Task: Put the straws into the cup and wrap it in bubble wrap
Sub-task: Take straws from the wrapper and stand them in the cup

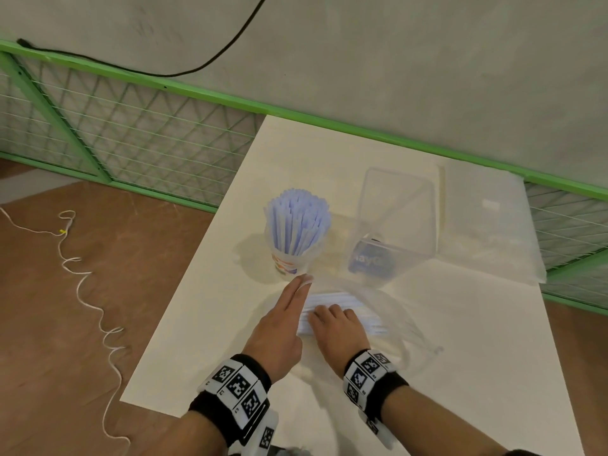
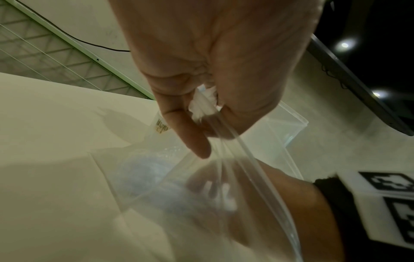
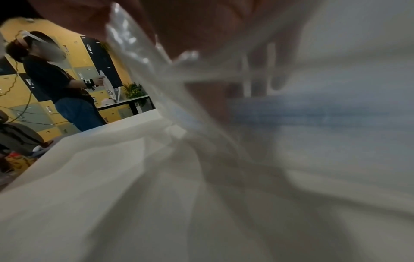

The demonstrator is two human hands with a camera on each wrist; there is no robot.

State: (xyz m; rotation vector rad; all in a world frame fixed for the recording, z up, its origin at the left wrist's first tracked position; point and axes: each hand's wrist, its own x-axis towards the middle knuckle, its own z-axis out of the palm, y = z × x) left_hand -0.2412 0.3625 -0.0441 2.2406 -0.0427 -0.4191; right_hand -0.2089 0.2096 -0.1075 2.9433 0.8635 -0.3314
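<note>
A printed cup (image 1: pixel 289 263) stands upright on the white table (image 1: pixel 204 340), packed with pale blue straws (image 1: pixel 297 222). Just in front of it lies a clear plastic bag (image 1: pixel 391 311) holding more straws (image 1: pixel 329 302). My left hand (image 1: pixel 304 281) pinches the bag's mouth edge between thumb and fingers (image 2: pixel 197 141), close to the cup's base. My right hand (image 1: pixel 325 312) reaches into the bag, fingers curled over the straw bundle; through the plastic it looks blurred (image 3: pixel 268 70). A translucent bubble wrap sheet (image 1: pixel 487 225) lies flat at the back right.
A clear plastic box (image 1: pixel 398 218) with a blue-labelled item inside stands right of the cup, beside the bubble wrap. A green wire fence (image 1: pixel 138 133) runs behind the table. White cord (image 1: pixel 82 291) trails over the brown floor on the left. Another person (image 3: pixel 58 85) stands far off.
</note>
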